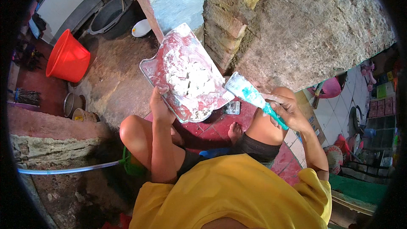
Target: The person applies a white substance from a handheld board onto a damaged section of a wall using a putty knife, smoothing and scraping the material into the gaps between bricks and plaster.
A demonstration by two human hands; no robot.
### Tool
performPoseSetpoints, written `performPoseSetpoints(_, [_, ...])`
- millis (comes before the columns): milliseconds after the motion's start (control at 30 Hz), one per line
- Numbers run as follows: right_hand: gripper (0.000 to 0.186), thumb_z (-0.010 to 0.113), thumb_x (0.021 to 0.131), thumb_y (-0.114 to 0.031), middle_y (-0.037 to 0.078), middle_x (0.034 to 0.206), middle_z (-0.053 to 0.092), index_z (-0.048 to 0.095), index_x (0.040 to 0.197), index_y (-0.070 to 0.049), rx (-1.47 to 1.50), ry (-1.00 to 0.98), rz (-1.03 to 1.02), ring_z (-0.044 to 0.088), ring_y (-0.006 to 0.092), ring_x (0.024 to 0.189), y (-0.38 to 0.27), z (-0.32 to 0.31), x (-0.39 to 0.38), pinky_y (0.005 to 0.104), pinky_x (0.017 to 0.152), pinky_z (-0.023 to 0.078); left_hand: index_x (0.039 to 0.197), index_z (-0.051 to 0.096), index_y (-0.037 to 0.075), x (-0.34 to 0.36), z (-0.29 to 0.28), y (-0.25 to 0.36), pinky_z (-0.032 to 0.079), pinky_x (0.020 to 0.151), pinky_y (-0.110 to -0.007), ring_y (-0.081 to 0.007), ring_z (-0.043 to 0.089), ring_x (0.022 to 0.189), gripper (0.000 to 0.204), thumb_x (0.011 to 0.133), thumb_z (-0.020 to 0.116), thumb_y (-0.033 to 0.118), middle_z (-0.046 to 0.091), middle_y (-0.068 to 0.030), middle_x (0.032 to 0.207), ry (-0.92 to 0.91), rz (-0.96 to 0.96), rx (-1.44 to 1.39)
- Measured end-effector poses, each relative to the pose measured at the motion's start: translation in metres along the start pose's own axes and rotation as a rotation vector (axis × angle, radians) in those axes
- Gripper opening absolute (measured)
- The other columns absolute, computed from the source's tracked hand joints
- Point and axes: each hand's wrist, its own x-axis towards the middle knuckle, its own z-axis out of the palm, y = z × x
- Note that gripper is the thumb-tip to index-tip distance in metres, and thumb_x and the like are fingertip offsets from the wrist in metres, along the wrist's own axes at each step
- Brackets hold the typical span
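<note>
My left hand (160, 108) grips the lower left edge of a red, flat, scoop-shaped tray (161, 55), holding it tilted in front of my knees. White smears cover much of the tray, and a lump of white paste (186, 80) sits at its middle. In my right hand (288, 111) is a putty knife (248, 91) with a teal handle, its fingers wrapped round the grip. White paste coats the broad blade, which lies close beside the tray's right edge. Whether blade and tray touch, I cannot tell.
Ahead stands a wall corner with light blue paint (174, 0), exposed bricks (227, 29) and rough grey plaster (309, 25). At left are an orange bucket (68, 57), a black tub (111, 17) and a white plate (141, 28). Household items crowd the right side.
</note>
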Motion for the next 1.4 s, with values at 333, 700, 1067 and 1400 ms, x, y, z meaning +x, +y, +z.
performPoseSetpoints(333, [0.035, 0.039, 0.096, -0.016, 0.004, 0.081, 0.059, 0.044, 0.129, -0.008, -0.034, 0.062, 0.029, 0.05, 0.0069, 0.055, 0.005, 0.01, 0.003, 0.0193, 0.047, 0.042, 0.109, 0.051, 0.0, 0.0, -0.005, -0.005, 0.048, 0.084, -0.041, -0.0276, 0.059, 0.092, 0.039, 0.074, 0.047, 0.015, 0.059, -0.0131, 0.101, -0.13, -0.006, -0.048])
performPoseSetpoints(700, [0.035, 0.043, 0.094, -0.015, 0.003, 0.085, 0.061, 0.046, 0.128, -0.007, 0.005, 0.104, -0.001, 0.049, 0.006, 0.056, 0.007, 0.017, 0.019, 0.0186, 0.047, 0.042, 0.103, 0.053, 0.0, -0.008, 0.0, -0.007, 0.046, 0.084, -0.043, -0.0278, 0.058, 0.089, 0.034, 0.074, 0.049, 0.016, 0.059, -0.0122, 0.096, -0.062, -0.117, 0.143])
performPoseSetpoints(1067, [0.033, 0.05, 0.09, -0.008, 0.006, 0.09, 0.057, 0.048, 0.122, 0.0, 0.082, 0.2, -0.243, 0.05, 0.0086, 0.062, -0.014, 0.004, 0.008, 0.0215, 0.055, 0.041, 0.116, 0.049, -0.004, 0.01, -0.012, 0.003, 0.048, 0.086, -0.038, -0.0249, 0.06, 0.095, 0.036, 0.088, 0.041, 0.018, 0.058, -0.0147, 0.108, -0.064, 0.02, 0.068])
performPoseSetpoints(1400, [0.028, 0.055, 0.078, -0.001, 0.016, 0.092, 0.058, 0.061, 0.105, -0.003, -1.005, 0.164, -0.526, 0.059, 0.0296, 0.078, -0.088, -0.01, 0.004, 0.0331, 0.067, 0.048, 0.11, 0.052, -0.004, 0.011, 0.009, -0.008, 0.05, 0.081, -0.039, -0.0263, 0.062, 0.088, 0.034, 0.083, 0.052, 0.017, 0.06, -0.015, 0.102, -0.117, -0.08, -0.176])
